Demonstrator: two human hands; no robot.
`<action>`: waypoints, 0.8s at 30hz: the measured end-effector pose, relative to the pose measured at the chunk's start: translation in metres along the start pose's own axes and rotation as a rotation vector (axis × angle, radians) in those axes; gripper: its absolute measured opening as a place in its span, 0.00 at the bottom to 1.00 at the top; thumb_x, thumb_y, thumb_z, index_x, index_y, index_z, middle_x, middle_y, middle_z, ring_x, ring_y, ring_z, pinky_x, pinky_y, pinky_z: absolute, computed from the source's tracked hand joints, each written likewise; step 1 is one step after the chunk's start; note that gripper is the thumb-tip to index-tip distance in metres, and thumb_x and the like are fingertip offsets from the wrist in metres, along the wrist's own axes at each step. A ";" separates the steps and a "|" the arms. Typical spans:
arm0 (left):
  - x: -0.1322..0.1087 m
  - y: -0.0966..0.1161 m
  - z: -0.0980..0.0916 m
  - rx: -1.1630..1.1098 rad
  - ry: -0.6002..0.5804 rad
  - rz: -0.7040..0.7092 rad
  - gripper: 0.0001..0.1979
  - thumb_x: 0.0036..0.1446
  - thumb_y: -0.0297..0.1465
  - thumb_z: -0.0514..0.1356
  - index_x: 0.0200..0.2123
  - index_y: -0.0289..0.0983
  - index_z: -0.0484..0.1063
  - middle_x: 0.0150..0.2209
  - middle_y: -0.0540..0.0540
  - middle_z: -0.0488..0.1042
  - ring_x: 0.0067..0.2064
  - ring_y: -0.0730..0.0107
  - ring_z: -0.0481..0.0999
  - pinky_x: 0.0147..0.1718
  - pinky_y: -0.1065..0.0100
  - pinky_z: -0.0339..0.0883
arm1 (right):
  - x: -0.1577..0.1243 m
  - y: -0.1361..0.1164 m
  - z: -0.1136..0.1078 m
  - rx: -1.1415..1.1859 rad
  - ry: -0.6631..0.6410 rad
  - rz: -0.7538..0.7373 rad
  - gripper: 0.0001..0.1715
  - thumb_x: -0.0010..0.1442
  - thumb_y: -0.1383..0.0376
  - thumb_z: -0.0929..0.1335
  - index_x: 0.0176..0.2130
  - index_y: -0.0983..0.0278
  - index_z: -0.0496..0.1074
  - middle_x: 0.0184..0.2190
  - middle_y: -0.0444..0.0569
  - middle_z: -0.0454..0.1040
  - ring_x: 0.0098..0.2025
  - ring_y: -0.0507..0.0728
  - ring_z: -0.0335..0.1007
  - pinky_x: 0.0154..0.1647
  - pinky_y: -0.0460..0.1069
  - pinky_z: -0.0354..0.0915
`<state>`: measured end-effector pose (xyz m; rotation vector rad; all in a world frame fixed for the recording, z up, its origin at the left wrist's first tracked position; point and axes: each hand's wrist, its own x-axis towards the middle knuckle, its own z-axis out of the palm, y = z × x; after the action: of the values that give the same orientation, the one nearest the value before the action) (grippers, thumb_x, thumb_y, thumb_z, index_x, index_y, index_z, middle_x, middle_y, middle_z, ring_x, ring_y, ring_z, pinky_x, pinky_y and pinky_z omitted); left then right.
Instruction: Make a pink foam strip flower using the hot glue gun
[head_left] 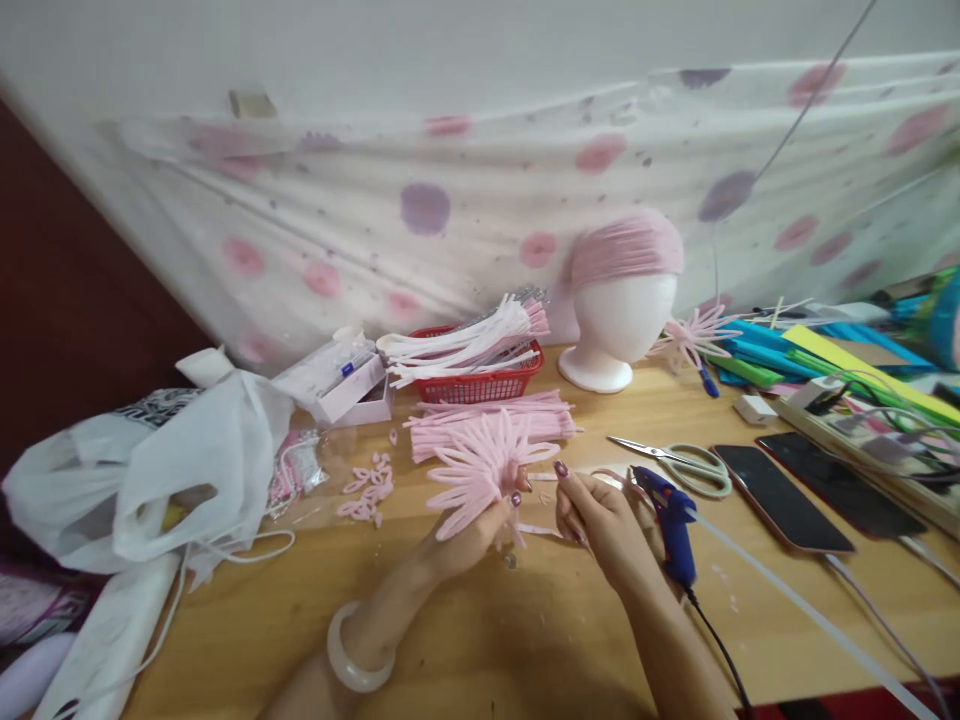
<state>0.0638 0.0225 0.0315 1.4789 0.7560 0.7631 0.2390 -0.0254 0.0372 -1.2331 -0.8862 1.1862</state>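
Observation:
My left hand point(480, 530), with a pale bangle on its wrist, is closed around the base of a pink pipe-cleaner flower point(480, 470) whose looped petals fan out to the left and up. Just right of it, my right hand point(600, 515) is closed in a pinch on a thin pale pink ribbon point(544, 530). Parts of the ribbon run between the two hands; its path behind the fingers is hidden. A blue glue gun point(675, 530) lies by my right wrist. Behind the flower is a bundle of pink pipe cleaners point(431, 432).
Small pink loops point(367, 490) lie left of the flower. Further back are a red basket point(480, 385) of pipe cleaners and a foam head point(622, 310). Scissors point(675, 462), two phones point(780, 495) and a power strip point(862, 440) lie right; plastic bags point(195, 470) lie left.

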 end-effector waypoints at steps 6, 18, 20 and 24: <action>-0.007 0.009 0.002 -0.119 0.056 -0.046 0.14 0.59 0.39 0.58 0.42 0.40 0.78 0.43 0.42 0.82 0.55 0.50 0.75 0.62 0.48 0.59 | -0.002 0.000 0.001 -0.012 0.035 -0.136 0.26 0.51 0.44 0.74 0.32 0.64 0.74 0.18 0.43 0.70 0.21 0.52 0.65 0.24 0.46 0.63; -0.019 0.030 0.014 -0.522 0.088 -0.180 0.21 0.49 0.37 0.64 0.48 0.39 0.78 0.47 0.42 0.82 0.58 0.45 0.74 0.58 0.49 0.68 | -0.013 -0.001 0.013 -0.162 -0.029 -0.275 0.15 0.61 0.55 0.72 0.45 0.60 0.79 0.42 0.54 0.79 0.41 0.60 0.76 0.41 0.53 0.73; -0.020 0.031 0.014 -0.544 0.089 -0.183 0.21 0.49 0.36 0.65 0.48 0.38 0.78 0.47 0.41 0.82 0.58 0.44 0.73 0.58 0.49 0.69 | -0.013 -0.001 0.012 -0.141 -0.028 -0.254 0.16 0.61 0.54 0.72 0.45 0.60 0.79 0.42 0.54 0.80 0.40 0.60 0.76 0.39 0.53 0.74; -0.020 0.034 0.017 -0.615 0.115 -0.180 0.20 0.48 0.34 0.67 0.47 0.39 0.78 0.45 0.42 0.83 0.58 0.45 0.74 0.57 0.51 0.69 | -0.014 -0.001 0.011 -0.132 -0.006 -0.285 0.13 0.61 0.56 0.72 0.43 0.60 0.80 0.39 0.52 0.80 0.38 0.58 0.76 0.38 0.52 0.74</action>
<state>0.0668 -0.0049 0.0642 0.8097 0.6516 0.8511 0.2253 -0.0365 0.0409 -1.1630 -1.1191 0.9163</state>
